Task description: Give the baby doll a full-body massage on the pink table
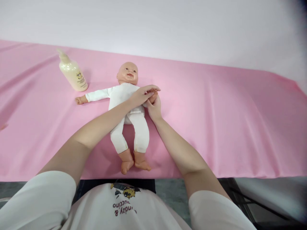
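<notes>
A baby doll with a bare plastic head and a white cloth body lies on its back, feet toward me. My left hand reaches across its chest, with the fingers bent over the doll's small hand on the right side. From below, my right hand grips that same doll hand, its thumb against it. Both of my hands meet there, and they partly hide the doll's hand and sleeve. The doll's other arm stretches out to the left, untouched.
A cream pump bottle stands left of the doll's head, beyond its outstretched arm. Pink cloth covers the table, with folds at the right. The table's front edge runs just below the doll's feet. A white wall rises behind.
</notes>
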The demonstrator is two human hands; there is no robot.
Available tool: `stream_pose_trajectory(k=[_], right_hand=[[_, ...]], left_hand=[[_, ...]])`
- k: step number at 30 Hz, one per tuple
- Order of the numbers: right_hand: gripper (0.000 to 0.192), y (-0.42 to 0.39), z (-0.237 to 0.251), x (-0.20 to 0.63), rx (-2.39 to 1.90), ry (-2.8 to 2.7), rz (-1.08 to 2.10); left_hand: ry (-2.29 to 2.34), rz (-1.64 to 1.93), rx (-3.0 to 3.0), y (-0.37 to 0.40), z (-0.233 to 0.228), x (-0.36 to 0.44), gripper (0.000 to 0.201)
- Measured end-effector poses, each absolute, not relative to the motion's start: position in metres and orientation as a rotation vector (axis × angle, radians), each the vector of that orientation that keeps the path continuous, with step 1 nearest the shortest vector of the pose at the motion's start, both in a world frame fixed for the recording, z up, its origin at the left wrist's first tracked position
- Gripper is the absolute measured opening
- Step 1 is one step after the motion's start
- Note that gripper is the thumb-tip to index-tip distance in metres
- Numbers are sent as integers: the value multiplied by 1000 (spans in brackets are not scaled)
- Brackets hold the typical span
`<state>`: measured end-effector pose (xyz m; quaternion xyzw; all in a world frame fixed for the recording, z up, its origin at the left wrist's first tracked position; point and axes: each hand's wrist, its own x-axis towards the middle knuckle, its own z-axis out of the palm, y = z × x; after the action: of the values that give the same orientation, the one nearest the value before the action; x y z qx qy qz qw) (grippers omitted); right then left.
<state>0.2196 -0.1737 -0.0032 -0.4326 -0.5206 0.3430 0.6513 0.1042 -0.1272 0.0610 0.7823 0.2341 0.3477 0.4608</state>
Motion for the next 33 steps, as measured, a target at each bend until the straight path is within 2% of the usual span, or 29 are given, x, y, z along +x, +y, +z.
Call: stream_pose_trajectory(k=[5, 11, 17, 22, 26, 29, 33], right_hand=[[60, -174, -3, 218, -974, -1196, 782], [55, -174, -4, 220, -1016, -1163, 762], [61, -173, -5, 223, -1031, -1079, 750], [52, -173, -6, 222, -1032, -1102, 642], [47, -180, 1, 219, -1034, -1183, 532], [54, -186, 6, 217, -1038, -1211, 547], [82, -187, 4, 216, -1008, -1282, 655]], left_hand=[[538, 910, 1900, -123, 57, 106, 30], [591, 891, 1904, -122, 56, 105, 40], [572, 776, 1956, -127, 61, 106, 39], [537, 742, 1975, -125, 58, 106, 41], [583, 752, 1951, -124, 53, 106, 50], [651, 728, 1903, -124, 50, 105, 48], [738, 767, 1876, -125, 51, 102, 41]])
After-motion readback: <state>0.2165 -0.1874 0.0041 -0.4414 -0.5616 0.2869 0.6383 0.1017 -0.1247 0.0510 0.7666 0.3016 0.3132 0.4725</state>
